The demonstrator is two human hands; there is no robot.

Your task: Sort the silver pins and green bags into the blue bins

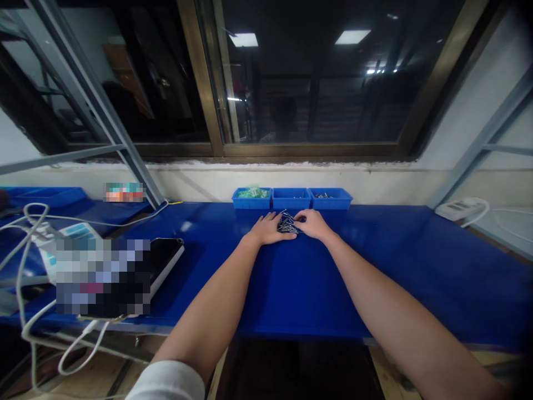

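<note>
A loose pile of dark metal screws lies on the blue tabletop between my two hands. Flat on the table, my left hand curves round the left and near side of the pile, its fingers spread and thumb stretched along the front. At the pile's right edge, my right hand has thumb and fingers pinched together. Something small and dark shows at those fingertips, too small to make out. Just behind stand three blue bins: the left bin holds green-and-clear plastic bags, the middle bin a few small metal pieces, the right bin more metal pieces.
A black-topped device, partly blurred out, sits at the left with white cables beside it. A white power strip lies at the far right. Grey metal posts flank the table, with a window behind.
</note>
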